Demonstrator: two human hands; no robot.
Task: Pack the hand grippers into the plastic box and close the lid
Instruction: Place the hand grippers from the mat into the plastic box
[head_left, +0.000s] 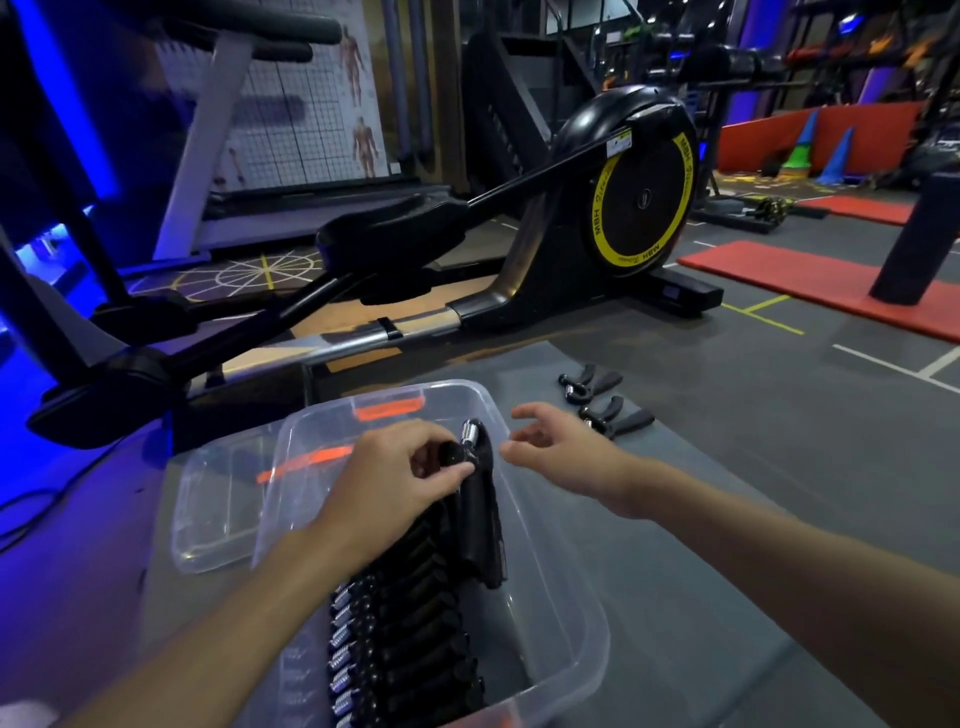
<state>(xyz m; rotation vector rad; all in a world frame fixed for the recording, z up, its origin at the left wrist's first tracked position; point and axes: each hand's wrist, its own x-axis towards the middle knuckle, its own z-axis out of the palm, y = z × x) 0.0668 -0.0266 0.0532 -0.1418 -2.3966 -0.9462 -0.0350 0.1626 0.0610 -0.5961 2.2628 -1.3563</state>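
Note:
A clear plastic box stands on the grey floor mat in front of me. Several black hand grippers with chrome springs lie in a row inside it. My left hand is inside the box, shut on a black hand gripper at the far end of the row. My right hand hovers open just beyond the box's right rim, holding nothing. Two more hand grippers lie on the mat past that hand, one nearer and one farther. The clear lid with orange clips lies left of the box.
A black elliptical trainer with a yellow-ringed flywheel stands close behind the box, its pedals and rails at the left. A treadmill is at the back left. Red mats and a black post lie to the right.

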